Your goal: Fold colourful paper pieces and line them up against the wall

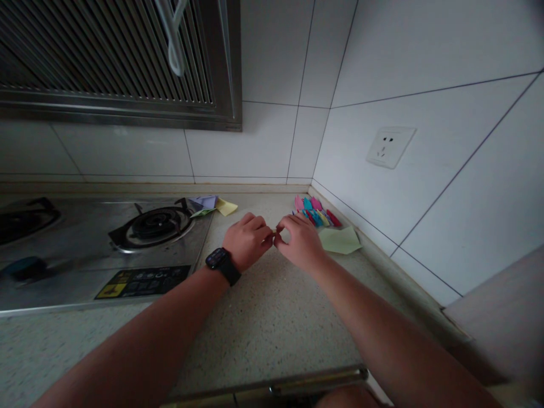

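Above the speckled countertop, my left hand and my right hand meet fingertip to fingertip, both closed in a pinch. Something small and pale seems to be caught between them, too small and hidden to name. A black smartwatch sits on my left wrist. Just beyond my right hand lies a cluster of small pink, blue, yellow and red pieces, which look like folded paper. Partly behind my right wrist, a pale green sheet of paper lies flat on the counter.
On the left is a gas stove with black burners. Purple, green and yellow papers rest at its back right corner. A range hood hangs above. The tiled right wall carries a power socket.
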`<state>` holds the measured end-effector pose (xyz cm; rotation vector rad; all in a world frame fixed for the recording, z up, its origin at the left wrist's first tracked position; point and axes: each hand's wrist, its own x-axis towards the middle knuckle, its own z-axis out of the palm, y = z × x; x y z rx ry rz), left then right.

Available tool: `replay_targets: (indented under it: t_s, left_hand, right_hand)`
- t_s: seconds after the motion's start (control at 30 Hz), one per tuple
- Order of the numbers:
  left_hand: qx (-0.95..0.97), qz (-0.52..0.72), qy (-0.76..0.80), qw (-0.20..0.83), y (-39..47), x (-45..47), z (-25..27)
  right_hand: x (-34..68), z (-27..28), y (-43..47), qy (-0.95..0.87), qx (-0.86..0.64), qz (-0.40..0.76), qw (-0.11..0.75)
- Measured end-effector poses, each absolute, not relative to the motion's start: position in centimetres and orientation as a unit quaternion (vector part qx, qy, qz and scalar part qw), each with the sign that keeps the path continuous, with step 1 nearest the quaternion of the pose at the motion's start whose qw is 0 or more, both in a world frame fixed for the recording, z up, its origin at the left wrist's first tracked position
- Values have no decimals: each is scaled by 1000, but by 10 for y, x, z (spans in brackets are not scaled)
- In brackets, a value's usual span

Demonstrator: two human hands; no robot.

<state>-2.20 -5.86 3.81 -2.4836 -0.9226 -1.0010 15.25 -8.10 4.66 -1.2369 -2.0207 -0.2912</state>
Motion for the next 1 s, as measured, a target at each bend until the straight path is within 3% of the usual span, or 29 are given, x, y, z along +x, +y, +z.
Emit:
replay_targets:
  t_s: [0.57, 1.0]
  left_hand:
    - [-854, -371, -336, 139, -59, -22, 38]
    - [-876, -372, -282, 126, -56, -23, 42]
  right_hand:
    - [152, 46, -80, -782, -473, -105, 393]
    - [152, 37, -75, -770, -427, -44, 472]
